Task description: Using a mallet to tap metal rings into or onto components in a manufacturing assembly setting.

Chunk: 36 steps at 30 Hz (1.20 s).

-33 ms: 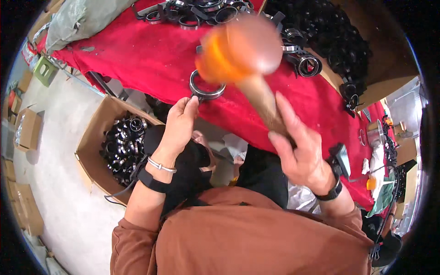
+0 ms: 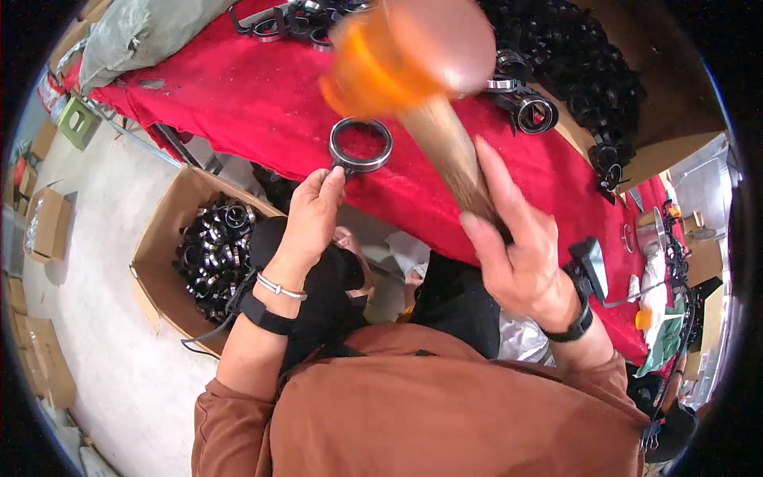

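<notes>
A black and silver ring with a short black handle point(image 2: 366, 164) is pinched by that handle between the thumb and fingers of my left hand point(image 2: 306, 219). Its round opening shows the red cloth behind it, close to the table's near edge. My right hand point(image 2: 520, 254) is wrapped round the wooden handle of a mallet point(image 2: 433, 67). The mallet's head, orange at one end and pale at the other, is raised above and to the right of the ring, apart from it. Motion smears the head somewhat. It hides part of the far table.
Red cloth covers the table point(image 2: 262, 103). More black and silver rings point(image 2: 534, 115) lie along its far side. A carton point(image 2: 675, 103) of black parts stands at right. Left of my knees is another carton point(image 2: 151, 262) with several rings. A grey sack point(image 2: 147, 36) rests far left.
The mallet has risen away from the ring, its head now higher and larger in view. More of the ring shows. My left hand stays nearly still.
</notes>
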Tool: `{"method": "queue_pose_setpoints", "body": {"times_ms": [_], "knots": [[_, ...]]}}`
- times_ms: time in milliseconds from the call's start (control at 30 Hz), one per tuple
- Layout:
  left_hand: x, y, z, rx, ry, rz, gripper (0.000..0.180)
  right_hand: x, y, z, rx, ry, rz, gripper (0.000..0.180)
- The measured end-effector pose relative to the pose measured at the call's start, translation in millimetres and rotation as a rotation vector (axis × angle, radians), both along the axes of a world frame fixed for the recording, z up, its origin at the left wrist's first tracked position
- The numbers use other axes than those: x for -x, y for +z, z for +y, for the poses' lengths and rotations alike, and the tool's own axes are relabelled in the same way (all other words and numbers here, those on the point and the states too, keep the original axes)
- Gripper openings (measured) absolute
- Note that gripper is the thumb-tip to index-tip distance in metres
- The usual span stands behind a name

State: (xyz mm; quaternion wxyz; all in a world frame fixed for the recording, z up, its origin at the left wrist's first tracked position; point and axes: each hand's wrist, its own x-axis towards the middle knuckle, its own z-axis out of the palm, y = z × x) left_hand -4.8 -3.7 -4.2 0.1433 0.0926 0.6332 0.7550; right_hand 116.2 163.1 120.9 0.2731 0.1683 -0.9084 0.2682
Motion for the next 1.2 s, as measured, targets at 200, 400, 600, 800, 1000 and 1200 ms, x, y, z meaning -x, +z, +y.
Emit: {"method": "queue_pose_setpoints", "body": {"times_ms": [200,400,600,800,1000,1200], "knots": [[-5.1,10.7,2.9,0.082,0.05,0.028,0.027,50.9,-14.0,-4.1,-0.16,0.027,-0.314,0.049],[-4.9,2.4,-7.0,-0.005,0.031,-0.036,0.029,57.5,21.3,-14.5,0.053,0.015,-0.234,0.048],[-0.2,8.6,-9.0,0.08,-0.011,-0.033,0.022,74.8,-16.6,24.7,-0.172,-0.087,-0.26,0.047],[0.1,1.3,-9.9,0.013,0.01,0.032,0.025,53.2,23.8,-4.9,0.134,-0.136,-0.242,0.045],[1.7,5.5,-12.6,0.004,-0.039,0.014,0.021,49.0,4.6,18.6,0.568,-0.291,-0.838,0.049],[1.8,0.8,-13.4,0.014,-0.049,0.001,0.021,3.5,-33.3,13.5,0.573,-0.246,-0.549,0.049]]}}
